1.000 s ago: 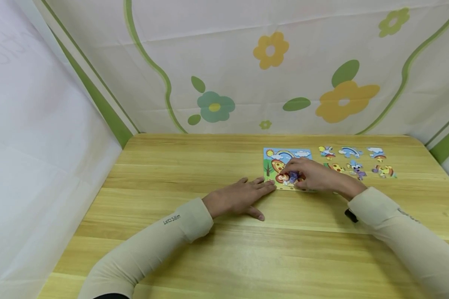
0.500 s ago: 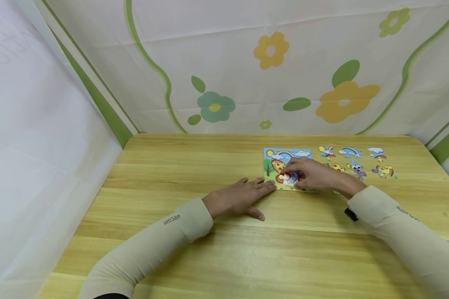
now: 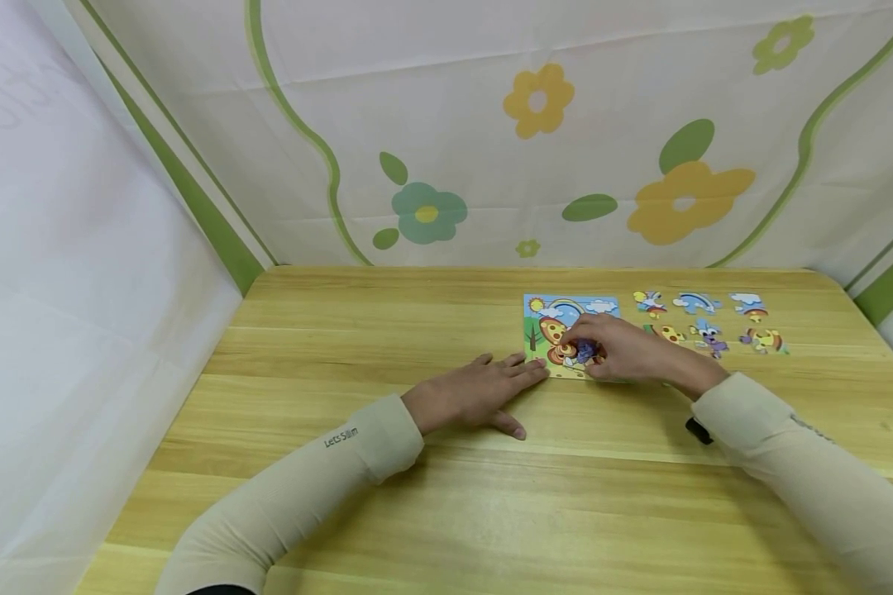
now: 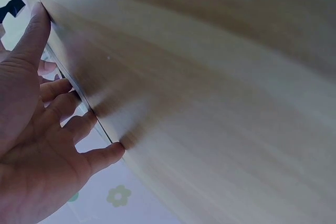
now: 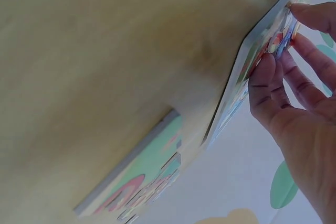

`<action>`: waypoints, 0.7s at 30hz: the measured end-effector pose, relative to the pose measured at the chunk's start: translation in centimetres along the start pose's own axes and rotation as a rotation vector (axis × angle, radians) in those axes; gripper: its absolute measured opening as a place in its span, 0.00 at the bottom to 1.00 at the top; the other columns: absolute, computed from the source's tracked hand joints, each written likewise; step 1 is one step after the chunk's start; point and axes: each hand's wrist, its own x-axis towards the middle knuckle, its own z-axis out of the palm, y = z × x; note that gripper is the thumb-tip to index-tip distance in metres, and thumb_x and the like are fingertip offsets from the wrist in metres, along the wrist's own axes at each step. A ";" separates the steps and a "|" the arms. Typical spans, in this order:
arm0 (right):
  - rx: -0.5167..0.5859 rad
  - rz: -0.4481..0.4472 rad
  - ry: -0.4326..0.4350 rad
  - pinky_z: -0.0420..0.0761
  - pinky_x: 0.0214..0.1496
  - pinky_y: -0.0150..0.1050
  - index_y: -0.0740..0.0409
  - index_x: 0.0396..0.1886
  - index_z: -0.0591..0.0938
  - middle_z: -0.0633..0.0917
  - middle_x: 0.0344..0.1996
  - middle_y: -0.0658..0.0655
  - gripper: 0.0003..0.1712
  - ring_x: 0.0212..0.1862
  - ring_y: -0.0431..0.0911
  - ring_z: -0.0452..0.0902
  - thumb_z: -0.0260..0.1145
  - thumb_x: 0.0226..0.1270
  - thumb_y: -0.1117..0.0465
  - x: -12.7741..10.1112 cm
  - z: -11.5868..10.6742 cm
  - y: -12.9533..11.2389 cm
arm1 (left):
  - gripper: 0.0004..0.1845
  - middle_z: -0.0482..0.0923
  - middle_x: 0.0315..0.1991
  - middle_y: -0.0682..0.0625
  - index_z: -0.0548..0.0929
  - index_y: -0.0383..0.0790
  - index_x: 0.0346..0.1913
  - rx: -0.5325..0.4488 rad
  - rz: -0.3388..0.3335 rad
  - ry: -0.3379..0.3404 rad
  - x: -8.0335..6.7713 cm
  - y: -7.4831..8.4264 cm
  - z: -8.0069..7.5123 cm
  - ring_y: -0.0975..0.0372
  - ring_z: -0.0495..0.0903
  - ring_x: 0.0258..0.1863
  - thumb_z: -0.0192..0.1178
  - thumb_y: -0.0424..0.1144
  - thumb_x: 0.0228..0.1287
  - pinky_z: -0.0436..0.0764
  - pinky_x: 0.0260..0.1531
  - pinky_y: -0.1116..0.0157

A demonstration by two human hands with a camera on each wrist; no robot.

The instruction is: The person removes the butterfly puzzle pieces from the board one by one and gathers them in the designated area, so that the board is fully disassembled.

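Observation:
A picture puzzle board [image 3: 532, 324] with a sun, rainbow and butterfly lies flat near the back of the table. In the head view my left hand [image 3: 476, 393] rests palm down, its fingertips on the board's lower left corner. My left fingers [image 4: 108, 154] look spread and fairly straight in the left wrist view. Over the middle of the board, my right hand [image 3: 625, 349] pinches a puzzle piece [image 3: 585, 352] with purple on it. From the right wrist, that piece stands tilted against the board between thumb and fingers. The right hand covers the board's right part.
Right of the board lie several loose puzzle pieces, among them a rainbow piece [image 3: 697, 302], a cloud piece [image 3: 747, 306] and a purple piece [image 3: 709, 337]. The wooden table [image 3: 491, 512] ends at a flowered cloth wall [image 3: 446, 107] behind.
The shine on the pinched piece and board has shifted, and the piece's tilt differs slightly. My right hand has barely moved; the left stays in place.

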 end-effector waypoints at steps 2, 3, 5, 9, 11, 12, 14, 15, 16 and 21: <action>-0.002 0.001 0.003 0.78 0.61 0.60 0.59 0.62 0.84 0.84 0.55 0.57 0.29 0.58 0.56 0.79 0.69 0.58 0.72 0.0 0.0 0.0 | 0.52 0.40 0.87 0.58 0.45 0.53 0.87 0.001 0.001 0.000 0.0 0.0 0.0 0.59 0.39 0.87 0.60 0.63 0.71 0.50 0.83 0.44; -0.001 0.001 0.005 0.78 0.61 0.59 0.58 0.62 0.84 0.84 0.55 0.57 0.29 0.57 0.55 0.79 0.69 0.58 0.72 -0.1 0.0 0.0 | 0.52 0.40 0.87 0.58 0.45 0.53 0.87 0.002 0.002 0.000 0.1 0.0 0.0 0.59 0.39 0.87 0.60 0.63 0.71 0.50 0.83 0.44; 0.002 0.000 0.010 0.79 0.59 0.58 0.59 0.62 0.84 0.84 0.54 0.56 0.29 0.56 0.54 0.79 0.68 0.58 0.71 -0.1 0.0 -0.1 | 0.51 0.39 0.87 0.58 0.45 0.53 0.87 0.003 0.003 0.000 0.1 -0.1 0.0 0.59 0.39 0.87 0.60 0.63 0.71 0.50 0.83 0.44; 0.005 -0.001 0.018 0.79 0.58 0.57 0.60 0.62 0.84 0.84 0.55 0.57 0.29 0.55 0.53 0.79 0.68 0.58 0.71 -0.1 0.0 -0.1 | 0.52 0.39 0.87 0.58 0.45 0.53 0.87 0.004 0.005 0.000 0.1 -0.1 0.0 0.59 0.39 0.87 0.60 0.64 0.71 0.50 0.83 0.44; 0.004 0.002 0.018 0.79 0.58 0.57 0.61 0.63 0.83 0.84 0.55 0.58 0.29 0.56 0.54 0.79 0.68 0.58 0.71 -0.1 0.0 0.0 | 0.52 0.39 0.87 0.58 0.45 0.53 0.87 0.005 0.006 0.001 0.1 -0.1 0.0 0.59 0.39 0.87 0.60 0.64 0.71 0.50 0.83 0.44; 0.003 0.005 0.017 0.79 0.57 0.57 0.61 0.63 0.83 0.84 0.55 0.58 0.30 0.56 0.54 0.79 0.68 0.57 0.71 -0.1 0.0 0.0 | 0.52 0.40 0.87 0.58 0.45 0.53 0.87 0.005 0.006 0.001 0.1 -0.1 0.0 0.58 0.39 0.87 0.60 0.64 0.71 0.50 0.83 0.44; 0.001 0.012 0.017 0.79 0.57 0.57 0.62 0.64 0.83 0.84 0.56 0.59 0.31 0.56 0.55 0.79 0.68 0.57 0.71 -0.1 0.0 0.0 | 0.52 0.40 0.87 0.58 0.45 0.53 0.87 0.003 0.007 0.001 0.0 -0.1 0.0 0.58 0.39 0.87 0.60 0.64 0.71 0.50 0.83 0.44; 0.000 0.017 0.018 0.79 0.57 0.57 0.62 0.64 0.82 0.83 0.56 0.59 0.31 0.56 0.54 0.79 0.68 0.57 0.70 -0.1 0.0 0.0 | 0.52 0.40 0.87 0.58 0.45 0.53 0.87 0.001 0.008 0.002 0.0 -0.1 0.0 0.58 0.39 0.87 0.60 0.64 0.71 0.50 0.83 0.44; 0.002 0.021 0.020 0.79 0.57 0.57 0.62 0.64 0.82 0.83 0.57 0.59 0.31 0.55 0.54 0.79 0.68 0.57 0.70 -0.2 -0.1 -0.1 | 0.52 0.40 0.87 0.58 0.45 0.53 0.87 -0.002 0.008 0.002 0.0 -0.1 0.0 0.58 0.39 0.87 0.60 0.64 0.71 0.50 0.83 0.44; 0.004 0.033 0.032 0.80 0.56 0.56 0.62 0.65 0.82 0.83 0.58 0.60 0.32 0.55 0.53 0.79 0.70 0.57 0.70 -0.4 -0.3 -0.3 | 0.52 0.40 0.87 0.58 0.45 0.53 0.87 -0.008 0.007 0.004 0.0 -0.1 0.0 0.59 0.39 0.87 0.61 0.63 0.71 0.50 0.83 0.44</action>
